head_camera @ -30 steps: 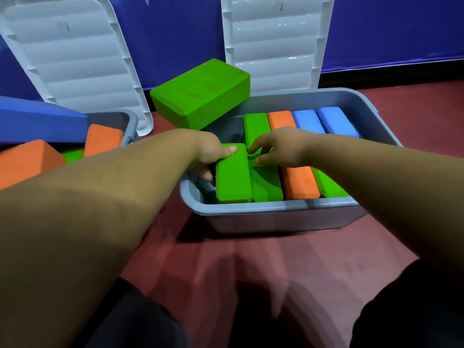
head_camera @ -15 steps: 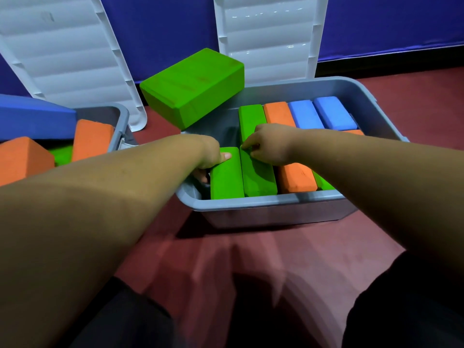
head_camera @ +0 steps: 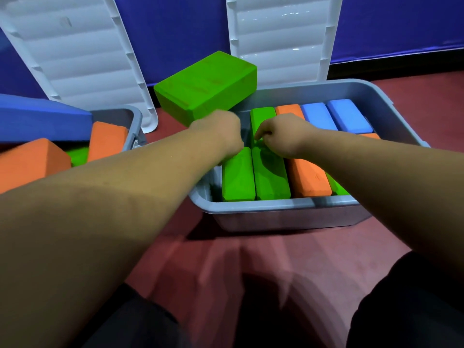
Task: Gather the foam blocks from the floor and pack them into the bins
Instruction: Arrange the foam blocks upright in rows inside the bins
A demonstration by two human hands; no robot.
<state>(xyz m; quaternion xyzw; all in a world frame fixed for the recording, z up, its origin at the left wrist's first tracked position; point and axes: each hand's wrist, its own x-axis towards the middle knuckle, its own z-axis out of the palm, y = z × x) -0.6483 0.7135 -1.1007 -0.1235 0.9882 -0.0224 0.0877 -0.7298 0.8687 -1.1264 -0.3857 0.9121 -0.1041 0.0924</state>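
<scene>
Over at 9 o'clock the left grey plastic bin [head_camera: 136, 119] is heaped with a dark blue foam slab [head_camera: 37, 116] and orange foam blocks [head_camera: 30, 162]. A white ribbed lid [head_camera: 75, 59] leans on the wall behind it. Next along, a big loose bright green foam block [head_camera: 206, 86] sits tilted between the bins, apparently propped on the far-left corner of the right grey plastic bin [head_camera: 276, 209]; I'd say that one is yet to be packed. It lies just beyond the left grip [head_camera: 221, 136], at about 11 o'clock from it, its long axis running 8 to 2 o'clock, so the left hand is plainly the nearer. That grip is bunched and blurred at the far end of the outermost green foam block [head_camera: 237, 177] in the near row; I cannot tell whether it holds anything. The right grip [head_camera: 281, 136] has its fingers curled, tips down on the far end of the second green foam block [head_camera: 270, 177]; whether it pinches or presses I cannot tell. Both blocks stand on edge, long axes 6 to 12. To their right come an orange foam block [head_camera: 308, 182] and, at 1 o'clock, two light blue foam blocks [head_camera: 317, 116]
</scene>
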